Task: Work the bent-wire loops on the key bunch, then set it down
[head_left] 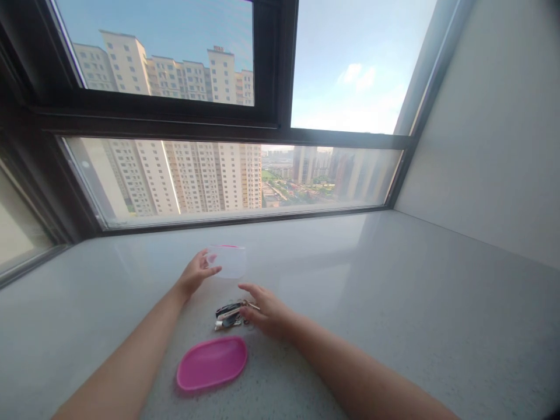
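Pink tray [212, 364], metal items [228, 315] outside, transparent bag [234, 262]

One bare left hand [196, 275], one bare right hand [270, 312], one oval pink tray [213, 364], one clear pink-topped bag [231, 263], one black-and-silver pile [228, 315], pieces too jumbled to count tbh.

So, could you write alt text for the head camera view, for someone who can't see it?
A person's left hand is at the edge of a clear bag, the right hand beside what look like keys, on a pale surface. A pink tray sits nearer the viewer; tall buildings show through windows.
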Action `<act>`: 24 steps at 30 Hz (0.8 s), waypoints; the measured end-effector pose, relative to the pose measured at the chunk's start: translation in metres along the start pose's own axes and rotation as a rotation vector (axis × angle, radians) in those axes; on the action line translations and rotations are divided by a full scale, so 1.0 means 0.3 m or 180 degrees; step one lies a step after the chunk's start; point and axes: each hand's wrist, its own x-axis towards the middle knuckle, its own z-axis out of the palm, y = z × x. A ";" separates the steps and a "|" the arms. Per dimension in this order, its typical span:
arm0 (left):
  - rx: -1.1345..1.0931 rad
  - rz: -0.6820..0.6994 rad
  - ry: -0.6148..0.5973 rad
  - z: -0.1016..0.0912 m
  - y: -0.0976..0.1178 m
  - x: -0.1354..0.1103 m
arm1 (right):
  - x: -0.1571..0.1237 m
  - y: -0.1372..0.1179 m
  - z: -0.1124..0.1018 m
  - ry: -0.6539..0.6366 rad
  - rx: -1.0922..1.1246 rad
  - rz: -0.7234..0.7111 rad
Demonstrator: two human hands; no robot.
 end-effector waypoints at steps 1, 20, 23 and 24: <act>0.0019 0.0005 -0.0033 0.010 -0.002 0.003 | 0.001 0.003 -0.001 0.0021 0.0010 0.0035; 0.1409 0.0376 -0.0335 0.139 0.048 -0.120 | -0.006 0.017 -0.025 0.0284 -0.0089 0.0166; 0.1542 0.0269 -0.0430 0.072 0.029 -0.193 | -0.007 0.017 -0.029 0.0296 -0.0348 0.0189; 0.1530 0.0231 -0.0502 0.061 0.019 -0.217 | -0.007 0.019 -0.030 0.0325 -0.0439 0.0198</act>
